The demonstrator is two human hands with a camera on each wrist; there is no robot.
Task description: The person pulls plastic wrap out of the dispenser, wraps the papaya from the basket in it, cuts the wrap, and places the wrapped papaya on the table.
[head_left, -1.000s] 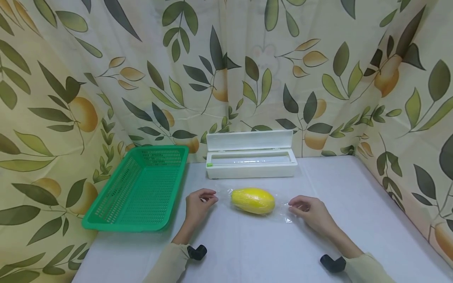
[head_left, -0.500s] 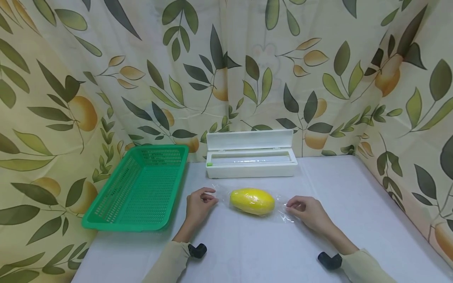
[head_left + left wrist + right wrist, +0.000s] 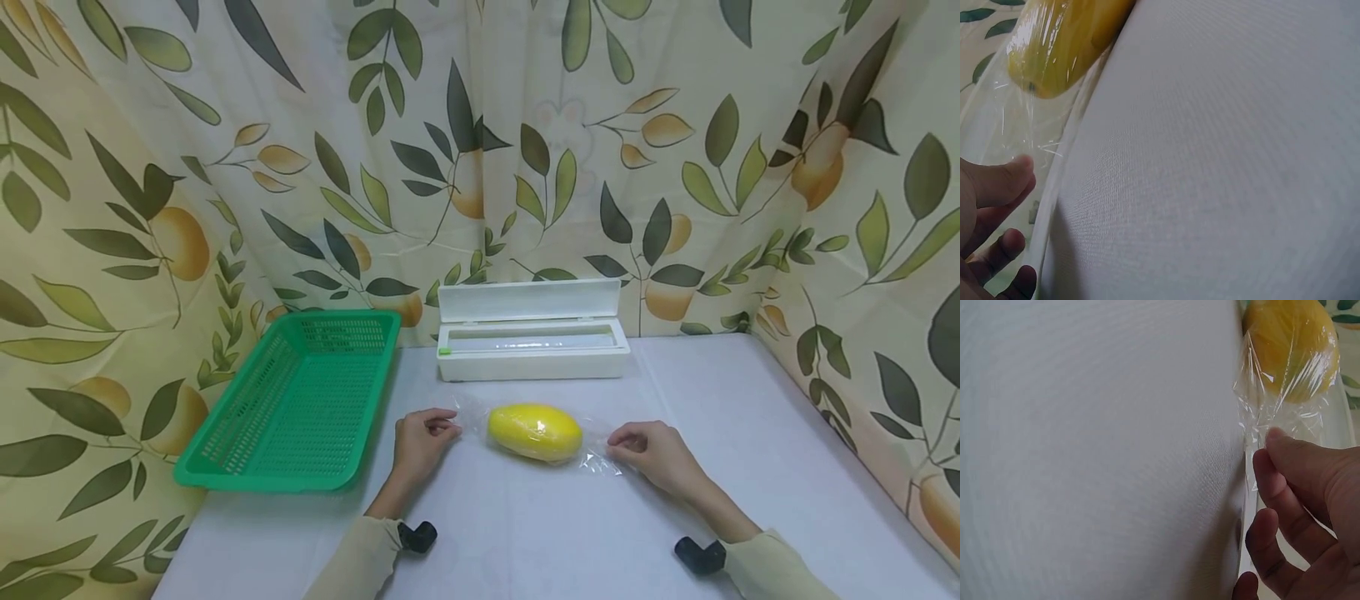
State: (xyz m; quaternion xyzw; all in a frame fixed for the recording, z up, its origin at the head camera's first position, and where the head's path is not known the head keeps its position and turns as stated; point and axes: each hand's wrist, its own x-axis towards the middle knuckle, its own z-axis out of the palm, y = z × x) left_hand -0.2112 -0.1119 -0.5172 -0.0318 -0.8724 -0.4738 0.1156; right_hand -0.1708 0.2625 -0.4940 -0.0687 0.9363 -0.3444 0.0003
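A yellow, mango-like oval fruit (image 3: 534, 432) lies wrapped in clear plastic wrap (image 3: 597, 454) between the two hands. Loose film sticks out past both of its ends. My left hand (image 3: 422, 442) pinches the film's left end between thumb and forefinger; the left wrist view shows the thumb (image 3: 1007, 181) against the wrap. At the other end, my right hand (image 3: 660, 454) pinches the gathered film, its thumb (image 3: 1291, 450) and forefinger meeting on it in the right wrist view. The remaining fingers of both hands curve loosely.
Behind the fruit stands a white cling film dispenser (image 3: 534, 367) with its lid (image 3: 529, 300) raised and a roll inside. A green plastic basket (image 3: 262, 482) sits at the left. A white cloth covers the table (image 3: 525, 533), and a leaf-patterned curtain (image 3: 525, 242) surrounds it.
The right hand has shifted slightly left, toward the fruit. The fruit has rolled or turned a little within its wrap. The left hand stays nearly still.
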